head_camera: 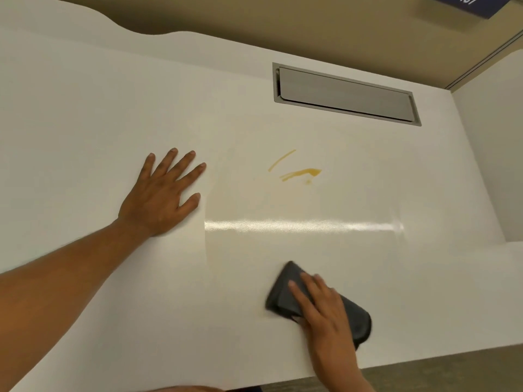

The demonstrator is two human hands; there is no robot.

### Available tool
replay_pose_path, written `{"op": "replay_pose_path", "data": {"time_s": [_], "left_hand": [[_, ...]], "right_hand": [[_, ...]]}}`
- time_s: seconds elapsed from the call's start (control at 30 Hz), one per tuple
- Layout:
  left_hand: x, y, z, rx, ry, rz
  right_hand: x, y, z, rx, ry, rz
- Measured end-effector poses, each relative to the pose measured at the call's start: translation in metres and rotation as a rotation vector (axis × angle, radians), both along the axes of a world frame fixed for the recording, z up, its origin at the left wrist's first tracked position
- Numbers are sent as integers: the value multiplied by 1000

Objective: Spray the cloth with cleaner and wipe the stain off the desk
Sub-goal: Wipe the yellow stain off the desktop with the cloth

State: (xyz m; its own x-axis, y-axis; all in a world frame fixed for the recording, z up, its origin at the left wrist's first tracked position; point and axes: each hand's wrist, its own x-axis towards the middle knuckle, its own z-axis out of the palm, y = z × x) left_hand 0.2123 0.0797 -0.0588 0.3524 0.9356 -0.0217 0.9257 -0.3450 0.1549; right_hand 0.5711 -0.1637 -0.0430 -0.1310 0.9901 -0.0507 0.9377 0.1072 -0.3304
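Note:
A yellow-brown stain of two smeared streaks marks the middle of the white desk. A folded dark grey cloth lies flat on the desk near its front edge, well below the stain. My right hand presses down on the cloth with fingers spread over it; it looks blurred. My left hand rests flat on the desk, fingers apart, to the left of the stain and holding nothing. No spray bottle is in view.
A grey metal cable-flap is set into the desk behind the stain. A white side panel rises at the right. The desk's front edge runs close below my right hand, with floor beyond it.

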Motion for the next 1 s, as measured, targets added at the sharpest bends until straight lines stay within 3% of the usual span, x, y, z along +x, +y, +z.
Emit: {"op": "replay_pose_path", "data": {"time_s": [0.17, 0.27, 0.43, 0.57, 0.67, 0.73, 0.87, 1.0], "left_hand": [[0, 1, 0, -1, 15, 24], [-1, 2, -1, 0, 18, 19], [-1, 1, -1, 6, 11, 12], [-1, 2, 0, -2, 8, 16], [-2, 2, 0, 2, 13, 16], [-2, 2, 0, 9, 7, 15], [-2, 1, -2, 12, 4, 18], [-2, 1, -1, 5, 2, 18]], "right_hand": [[66, 93, -1, 11, -79, -461], [60, 163, -2, 81, -92, -596], [-11, 179, -8, 108, -121, -395], [-47, 88, -5, 33, -42, -85], [-7, 47, 0, -13, -37, 39], [32, 64, 5, -32, -81, 4], [86, 165, 8, 6, -97, -321], [64, 248, 0, 93, -137, -417]]}}
